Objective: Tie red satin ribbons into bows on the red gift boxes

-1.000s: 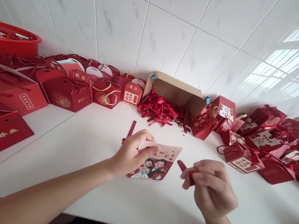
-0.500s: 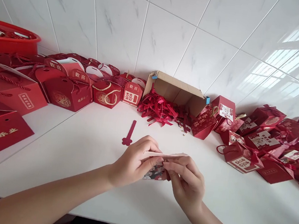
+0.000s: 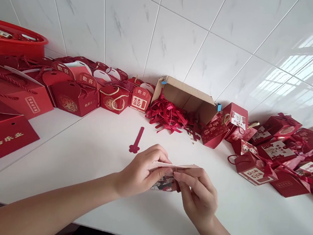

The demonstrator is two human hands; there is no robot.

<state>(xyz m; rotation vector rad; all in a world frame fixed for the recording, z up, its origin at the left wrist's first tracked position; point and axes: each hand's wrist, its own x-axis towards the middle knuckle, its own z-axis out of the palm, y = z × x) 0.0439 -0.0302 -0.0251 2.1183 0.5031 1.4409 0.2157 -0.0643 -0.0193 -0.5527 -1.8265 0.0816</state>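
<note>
Near the front of the white table, both hands close on a small gift box point(image 3: 163, 183) with a dark printed picture on its near side. My left hand point(image 3: 144, 172) wraps its left side, the thumb pressed near the top edge. My right hand point(image 3: 200, 192) pinches at the box's upper right, fingertips meeting the left thumb. A pale flap shows along the top between the hands. What the fingertips pinch is mostly hidden; a small gold-brown bit shows there. Beyond the left hand lies a dark red paper strip point(image 3: 136, 141) with a flower-shaped end.
A cardboard box point(image 3: 190, 87) on its side spills red ribbons point(image 3: 168, 115). Red gift boxes point(image 3: 75, 97) line the left, with a red basin point(image 3: 15, 43) of sweets behind. More finished-looking boxes point(image 3: 258, 170) crowd the right. A tiled wall point(image 3: 127, 23) stands behind the table.
The view has shifted slightly, so everything sits a little further right. Both hands keep hold of the small box, with only slight finger movement at its top edge.
</note>
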